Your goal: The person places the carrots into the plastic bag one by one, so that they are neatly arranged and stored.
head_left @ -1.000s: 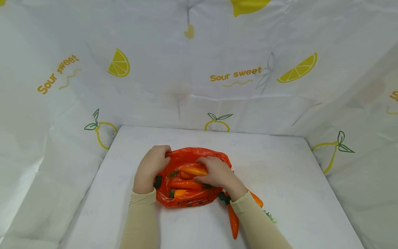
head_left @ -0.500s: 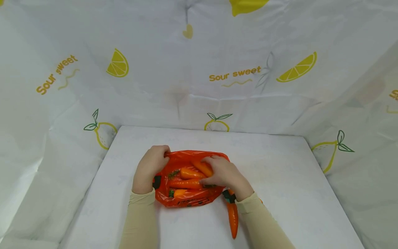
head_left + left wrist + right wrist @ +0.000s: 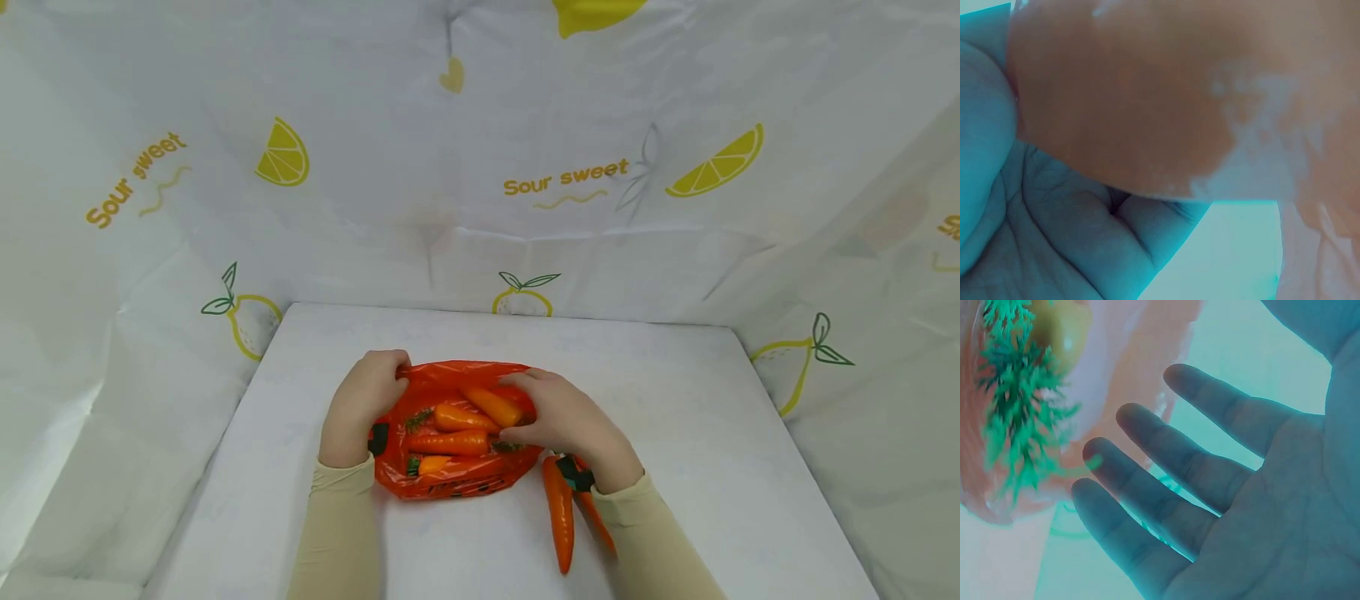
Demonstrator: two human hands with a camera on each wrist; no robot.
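Observation:
A red plastic bag (image 3: 442, 377) lies with its mouth spread, several orange carrots (image 3: 450, 443) with green tops inside it. My left hand (image 3: 363, 404) pinches the bag's rim at the far left corner; in the left wrist view the bag film (image 3: 1122, 106) covers part of that hand (image 3: 1079, 237). At the bag's right side is my right hand (image 3: 573, 417), holding nothing. The right wrist view shows its fingers (image 3: 1166, 447) straight and spread, beside a carrot's feathery green leaves (image 3: 1022, 419). The upper carrot (image 3: 491, 406) in the bag lies just left of those fingers.
Two more carrots lie on the white table (image 3: 660, 400) by my right wrist: one in front (image 3: 558, 517), another (image 3: 595, 517) partly under the sleeve. A white lemon-print sheet (image 3: 420, 167) hangs behind and along both sides.
My right hand has let go of a carrot inside the bag and drawn back to the right, uncovering more of the carrots on the table. My left hand stays at the rim.

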